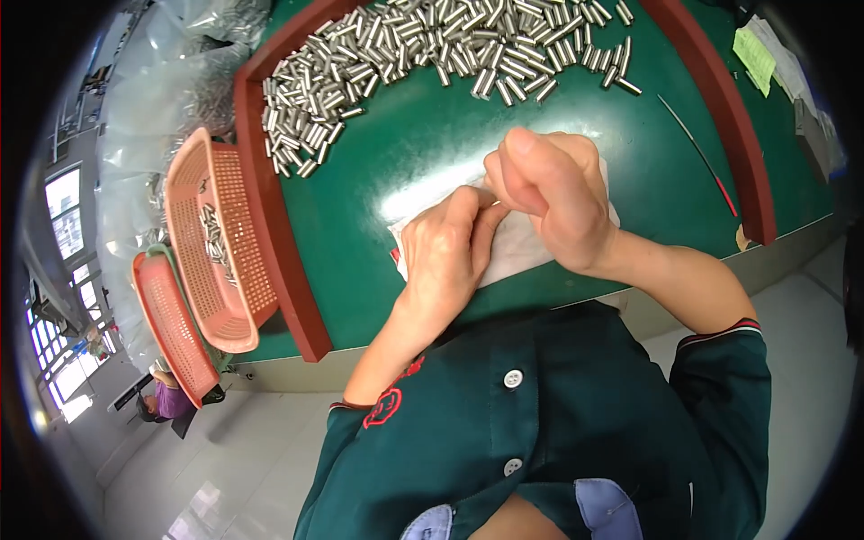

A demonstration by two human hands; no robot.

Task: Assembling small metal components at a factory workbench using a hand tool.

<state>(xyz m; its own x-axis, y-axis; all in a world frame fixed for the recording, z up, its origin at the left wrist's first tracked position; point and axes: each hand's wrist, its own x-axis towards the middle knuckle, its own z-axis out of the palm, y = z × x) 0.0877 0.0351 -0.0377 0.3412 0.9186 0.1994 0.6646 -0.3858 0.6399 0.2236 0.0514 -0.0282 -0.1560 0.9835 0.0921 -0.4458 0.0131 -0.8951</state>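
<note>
My left hand (pixel 445 241) is closed in a pinch, its fingertips meeting my right hand over a white cloth-like sheet (pixel 526 252). My right hand (pixel 560 200) is curled into a fist just above and beside it, thumb on top. Whatever the fingers hold, if anything, is hidden inside them. The white sheet lies on the green tabletop (pixel 342 261) beneath both hands. Beyond them spreads a large pile of short, shiny metal pins (pixel 432 40), with a few strays at its right end.
Dark red rails (pixel 270 207) border the work area on the left, back and right. Two pink plastic baskets (pixel 236 337) stand at left, one with pins inside. A thin rod with a red end (pixel 697 148) lies at right, near green paper (pixel 754 58). Another person (pixel 166 398) sits far left.
</note>
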